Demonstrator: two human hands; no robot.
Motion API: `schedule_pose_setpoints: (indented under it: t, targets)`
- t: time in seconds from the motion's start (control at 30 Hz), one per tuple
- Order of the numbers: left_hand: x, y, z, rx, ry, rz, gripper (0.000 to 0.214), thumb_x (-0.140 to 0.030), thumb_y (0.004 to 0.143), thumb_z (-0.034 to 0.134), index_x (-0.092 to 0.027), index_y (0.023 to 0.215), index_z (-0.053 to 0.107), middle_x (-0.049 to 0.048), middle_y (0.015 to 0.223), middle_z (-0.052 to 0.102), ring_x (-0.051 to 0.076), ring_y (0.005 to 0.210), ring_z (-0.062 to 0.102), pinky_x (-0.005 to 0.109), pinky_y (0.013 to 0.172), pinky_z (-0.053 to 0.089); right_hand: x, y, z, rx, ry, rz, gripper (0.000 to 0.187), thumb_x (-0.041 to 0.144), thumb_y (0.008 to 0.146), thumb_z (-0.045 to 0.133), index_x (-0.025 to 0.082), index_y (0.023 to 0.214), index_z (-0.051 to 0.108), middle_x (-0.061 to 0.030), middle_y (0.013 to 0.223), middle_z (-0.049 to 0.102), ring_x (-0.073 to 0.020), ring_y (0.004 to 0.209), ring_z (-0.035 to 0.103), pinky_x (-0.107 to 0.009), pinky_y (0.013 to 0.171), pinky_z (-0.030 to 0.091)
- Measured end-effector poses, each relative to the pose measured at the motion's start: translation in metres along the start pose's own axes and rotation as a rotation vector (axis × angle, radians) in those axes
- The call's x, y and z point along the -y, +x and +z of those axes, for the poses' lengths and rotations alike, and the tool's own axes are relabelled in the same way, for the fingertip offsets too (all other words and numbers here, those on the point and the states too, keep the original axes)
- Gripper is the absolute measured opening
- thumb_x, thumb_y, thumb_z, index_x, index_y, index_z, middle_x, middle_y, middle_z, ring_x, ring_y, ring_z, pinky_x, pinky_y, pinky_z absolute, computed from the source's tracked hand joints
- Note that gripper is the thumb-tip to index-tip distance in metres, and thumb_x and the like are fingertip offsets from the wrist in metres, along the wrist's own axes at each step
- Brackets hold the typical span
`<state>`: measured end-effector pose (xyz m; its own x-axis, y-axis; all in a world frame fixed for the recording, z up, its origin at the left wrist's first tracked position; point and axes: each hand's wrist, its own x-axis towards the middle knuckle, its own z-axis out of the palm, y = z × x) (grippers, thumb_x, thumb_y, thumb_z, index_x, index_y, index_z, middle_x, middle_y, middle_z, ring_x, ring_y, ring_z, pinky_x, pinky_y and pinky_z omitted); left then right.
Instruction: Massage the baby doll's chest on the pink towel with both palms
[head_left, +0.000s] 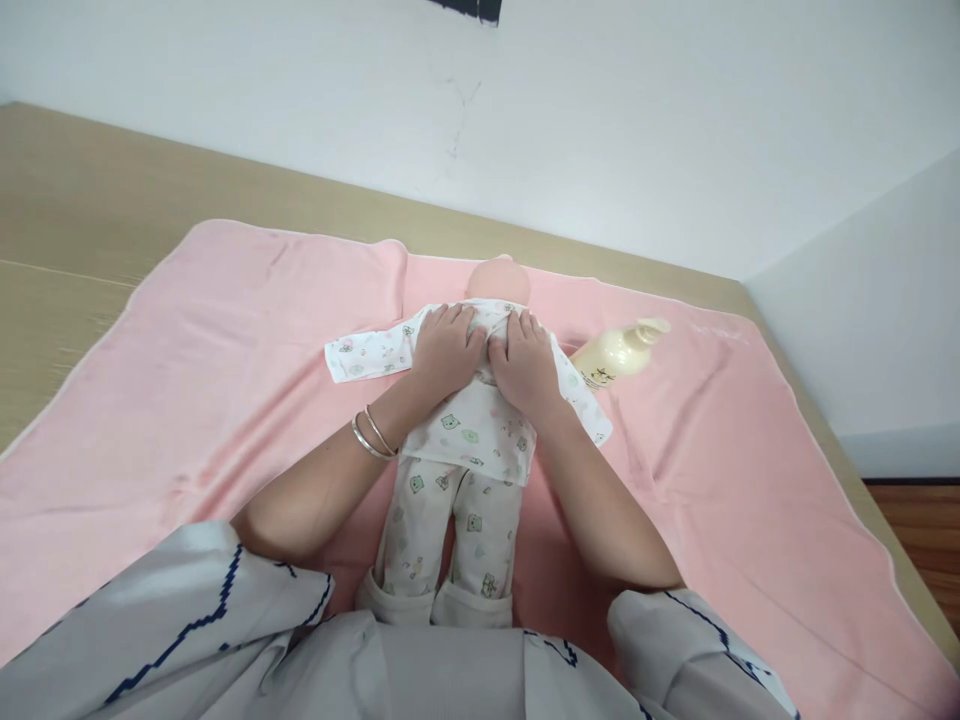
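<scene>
A baby doll (498, 281) lies stretched out with its head pointing away from me; I cannot tell whether it faces up or down. It wears a white printed top (472, 430) and matching trousers (480, 525). My left hand (450, 350) rests flat on the upper left of the doll's torso, fingers extended toward its shoulder. On the upper right, my right hand (523, 365) lies in the same way, its thumb close to the left thumb. Neither hand grasps anything. Both sleeves of the top spread out sideways.
Under the doll is a wrinkled pink blanket (285, 290) on a wooden table (112, 190). A cream pump bottle (611, 355) lies tilted beside the right sleeve. A white wall (600, 130) rises behind the table's far edge.
</scene>
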<state>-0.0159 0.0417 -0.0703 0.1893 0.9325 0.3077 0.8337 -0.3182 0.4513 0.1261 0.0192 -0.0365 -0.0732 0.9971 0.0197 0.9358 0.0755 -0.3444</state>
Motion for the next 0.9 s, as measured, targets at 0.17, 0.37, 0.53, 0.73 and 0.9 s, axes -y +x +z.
schedule_pose_setpoints:
  t: [0.17, 0.37, 0.53, 0.73, 0.9]
  targets:
    - [-0.004, -0.004, -0.008, 0.03, 0.015, 0.035, 0.037, -0.026, 0.105, 0.036, -0.016, 0.128, 0.064, 0.0188, 0.138, 0.069, 0.034, 0.133, 0.059, 0.059, 0.119, 0.043, -0.006, 0.004, 0.001, -0.003, 0.011, -0.01, 0.072, 0.036, 0.105, 0.036, -0.002, 0.165, 0.034, -0.0249, 0.175, 0.034, -0.0369, 0.166, 0.029, -0.056, 0.136, 0.023]
    - [-0.026, -0.013, -0.03, 0.14, 0.053, 0.061, 0.034, -0.019, 0.104, 0.037, -0.01, 0.119, 0.067, 0.0211, 0.133, 0.069, 0.034, 0.133, 0.06, 0.052, 0.12, 0.045, -0.014, 0.009, -0.006, -0.017, -0.001, -0.074, 0.067, 0.035, 0.104, 0.041, -0.004, 0.159, 0.041, -0.0267, 0.169, 0.043, -0.0356, 0.16, 0.039, -0.049, 0.133, 0.03]
    - [-0.015, -0.007, -0.029, 0.183, 0.042, 0.14, 0.039, -0.023, 0.106, 0.033, -0.01, 0.121, 0.066, 0.0207, 0.128, 0.07, 0.034, 0.124, 0.063, 0.052, 0.114, 0.048, -0.004, 0.0, -0.011, -0.039, -0.088, -0.076, 0.048, 0.029, 0.105, 0.04, 0.001, 0.137, 0.062, -0.0252, 0.138, 0.07, -0.038, 0.133, 0.063, -0.052, 0.118, 0.046]
    - [0.006, 0.009, -0.017, 0.173, 0.102, 0.078, 0.041, -0.031, 0.109, 0.031, -0.011, 0.123, 0.064, 0.0214, 0.125, 0.073, 0.034, 0.12, 0.067, 0.05, 0.108, 0.051, 0.019, -0.031, -0.009, -0.082, -0.186, -0.125, 0.05, 0.027, 0.106, 0.036, -0.001, 0.139, 0.061, -0.0305, 0.144, 0.066, -0.039, 0.14, 0.058, -0.053, 0.121, 0.044]
    - [0.002, 0.007, -0.017, 0.147, 0.093, 0.022, 0.039, -0.032, 0.109, 0.032, -0.013, 0.117, 0.065, 0.019, 0.121, 0.075, 0.033, 0.117, 0.069, 0.051, 0.107, 0.052, 0.012, -0.021, -0.01, -0.01, -0.053, -0.1, 0.058, 0.028, 0.106, 0.033, 0.001, 0.154, 0.051, -0.0246, 0.165, 0.051, -0.0349, 0.159, 0.042, -0.052, 0.13, 0.035]
